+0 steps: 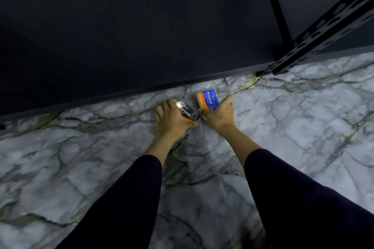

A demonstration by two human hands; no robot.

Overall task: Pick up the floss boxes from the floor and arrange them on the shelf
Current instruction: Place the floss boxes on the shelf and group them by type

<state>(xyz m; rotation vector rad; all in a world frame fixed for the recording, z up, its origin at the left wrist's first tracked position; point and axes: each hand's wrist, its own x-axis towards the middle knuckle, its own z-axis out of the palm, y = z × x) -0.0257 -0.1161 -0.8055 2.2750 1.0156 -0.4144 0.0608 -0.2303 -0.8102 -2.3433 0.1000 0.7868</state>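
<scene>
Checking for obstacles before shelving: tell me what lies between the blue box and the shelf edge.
Only bare marble floor, in the head view. The blue box, under the right hand, sits just short of the shelf edge.

Arms: two, both in view from the upper forearm down.
Left sleeve [129, 204]: dark navy, close-fitting, plain, ends partway down the forearm.
Right sleeve [299, 198]: same dark navy cloth, same cut, no print or seam markings visible.
Left hand [172, 119]: bare, no ring, watch or glove visible.
Right hand [220, 114]: bare, wrist uncovered, no jewellery visible.
</scene>
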